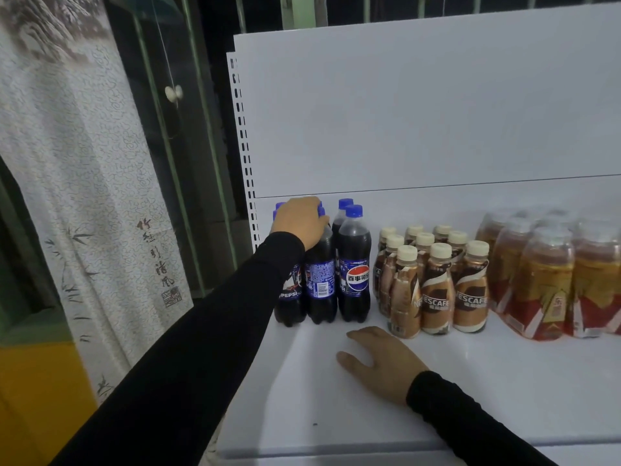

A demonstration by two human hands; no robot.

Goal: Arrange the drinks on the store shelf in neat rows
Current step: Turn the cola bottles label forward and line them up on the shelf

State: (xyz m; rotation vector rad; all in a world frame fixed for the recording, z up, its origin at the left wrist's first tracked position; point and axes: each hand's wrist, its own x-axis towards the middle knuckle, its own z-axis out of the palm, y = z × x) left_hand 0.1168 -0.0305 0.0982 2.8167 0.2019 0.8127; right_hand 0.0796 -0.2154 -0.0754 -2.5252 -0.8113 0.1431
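Observation:
Several dark Pepsi bottles (354,270) with blue caps stand in rows at the left end of the white shelf (336,398). My left hand (299,222) covers the tops of the leftmost bottles, fingers curled over their caps. To their right stand several small brown Nescafe bottles (437,290) with cream caps, in neat rows. Further right are shrink-wrapped packs of red and gold drink bottles (544,284). My right hand (383,361) rests flat on the shelf in front of the Nescafe bottles, fingers relaxed, holding nothing.
The shelf's white back panel (420,112) rises behind the drinks, with a slotted upright (243,146) at its left edge. A patterned curtain (77,163) and a glass cabinet (174,129) stand to the left. A yellow surface (33,398) is at bottom left.

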